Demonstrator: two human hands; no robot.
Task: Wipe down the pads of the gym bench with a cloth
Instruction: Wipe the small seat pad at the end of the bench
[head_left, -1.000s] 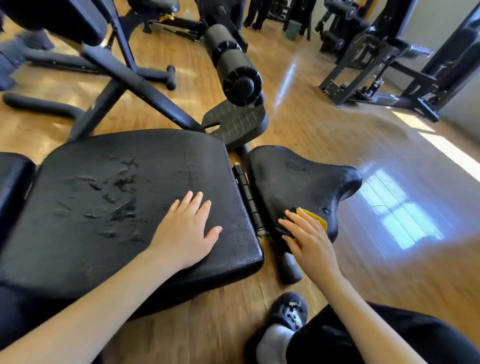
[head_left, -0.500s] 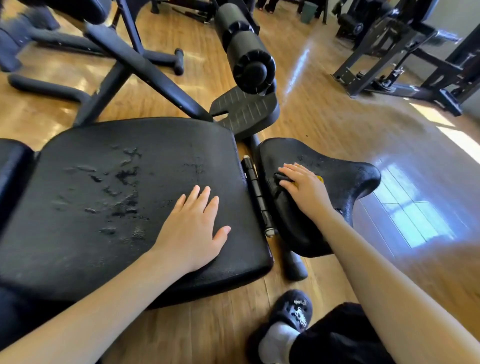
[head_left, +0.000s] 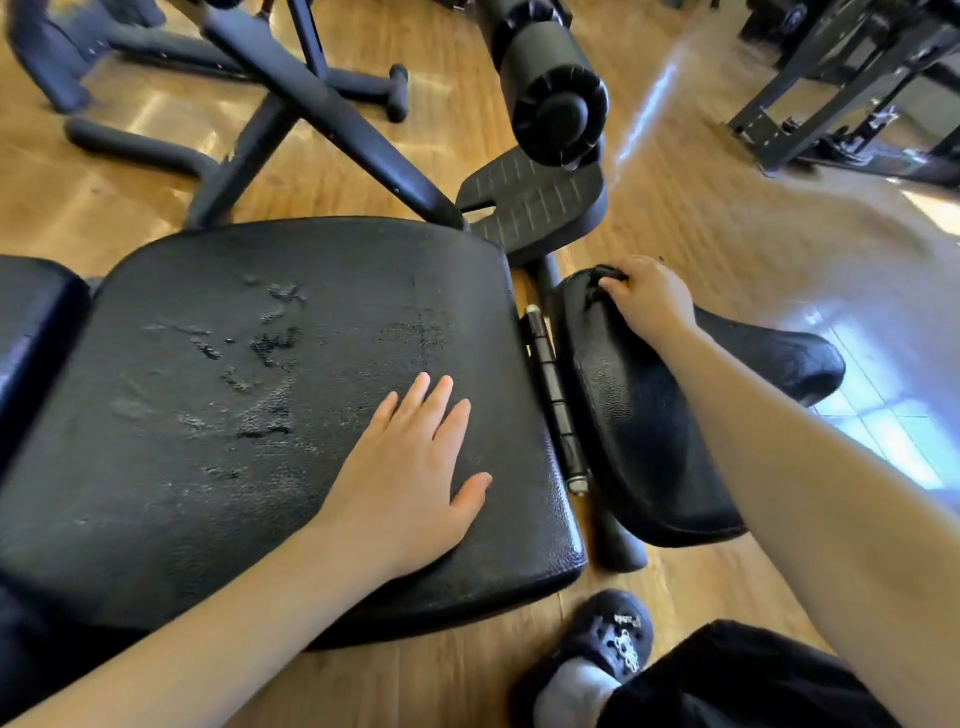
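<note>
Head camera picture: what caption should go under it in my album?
Left hand flat on the big pad; right hand at the small pad's far end.

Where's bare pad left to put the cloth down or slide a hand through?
Free: the large pad left of the left hand, out to its worn patch; the small pad between the hinge and the right forearm. Crowded: the small pad's far end, where the right hand presses; cloth not visible there.
</note>
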